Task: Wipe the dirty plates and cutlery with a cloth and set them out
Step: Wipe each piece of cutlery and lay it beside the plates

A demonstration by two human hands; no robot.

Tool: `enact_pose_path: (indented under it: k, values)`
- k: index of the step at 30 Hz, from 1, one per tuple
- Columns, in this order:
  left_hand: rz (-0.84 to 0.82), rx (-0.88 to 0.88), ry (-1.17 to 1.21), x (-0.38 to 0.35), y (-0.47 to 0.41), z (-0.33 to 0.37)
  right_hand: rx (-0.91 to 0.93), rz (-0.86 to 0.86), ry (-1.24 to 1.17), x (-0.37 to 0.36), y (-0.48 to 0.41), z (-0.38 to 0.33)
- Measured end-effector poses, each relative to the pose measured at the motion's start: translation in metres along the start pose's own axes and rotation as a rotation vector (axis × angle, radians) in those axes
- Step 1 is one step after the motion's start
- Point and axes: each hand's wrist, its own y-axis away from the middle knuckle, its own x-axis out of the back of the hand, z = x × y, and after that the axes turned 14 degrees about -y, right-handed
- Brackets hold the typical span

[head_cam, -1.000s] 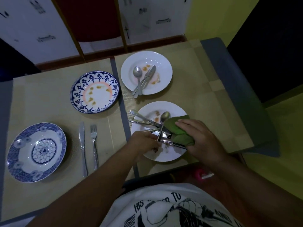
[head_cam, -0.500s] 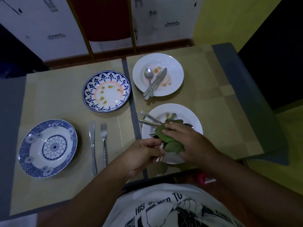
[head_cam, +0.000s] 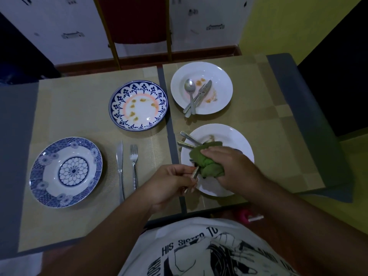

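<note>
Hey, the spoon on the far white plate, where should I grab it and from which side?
Pinch the spoon by its handle end, from the near side. That end rests raised on the far white plate's near rim, so it likely lifts easily; the plate's knife and fork crowd its shaft higher up.

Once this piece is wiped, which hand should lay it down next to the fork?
Probably the left hand: it pinches the utensil handle and sits nearest the fork; the right hand grips the cloth.
</note>
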Motion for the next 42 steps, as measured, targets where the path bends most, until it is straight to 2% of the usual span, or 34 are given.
enact_pose_path:
  k: [3, 7, 10, 14, 20, 24, 27, 29, 34, 38, 40, 42]
  values:
    - [-0.055, -0.024, 0.023, 0.005, 0.006, -0.009, 0.030, -0.056, 0.019, 0.001, 0.000, -0.003]
    - [-0.070, -0.023, 0.082, 0.012, 0.010, -0.011, -0.045, 0.046, 0.106, 0.015, -0.018, -0.005]
    - [-0.082, 0.030, 0.203, 0.010, 0.009, -0.005, 0.031, 0.117, 0.099, 0.020, -0.023, -0.014]
    - [-0.046, 0.074, 0.310, 0.007, 0.003, 0.005, 0.073, 0.109, 0.102, 0.016, -0.019, -0.017]
    - [0.075, 0.109, -0.032, 0.000, -0.004, 0.010, 0.059, 0.094, 0.057, 0.006, -0.009, -0.015]
    - [0.211, 0.031, -0.212, -0.004, -0.008, 0.002, 0.024, 0.221, 0.012, 0.006, -0.006, -0.013]
    - [0.231, 0.035, -0.193, -0.003, -0.008, -0.004, 0.007, 0.349, -0.017, 0.008, -0.004, -0.014]
    - [0.209, 0.067, -0.108, -0.002, -0.008, -0.006, 0.007, 0.376, -0.018, 0.008, -0.003, -0.015]
    - [0.170, 0.074, 0.081, -0.002, -0.007, -0.006, 0.057, 0.181, 0.097, -0.001, 0.000, -0.021]
    - [0.127, 0.053, 0.083, -0.002, -0.005, -0.005, 0.231, -0.027, 0.134, -0.011, -0.001, -0.027]
    - [0.110, 0.057, 0.081, 0.001, -0.004, -0.006, 0.168, -0.061, 0.098, -0.010, -0.005, -0.021]
    - [0.103, 0.069, 0.133, 0.006, -0.002, -0.007, 0.071, -0.017, 0.043, -0.007, -0.013, -0.016]
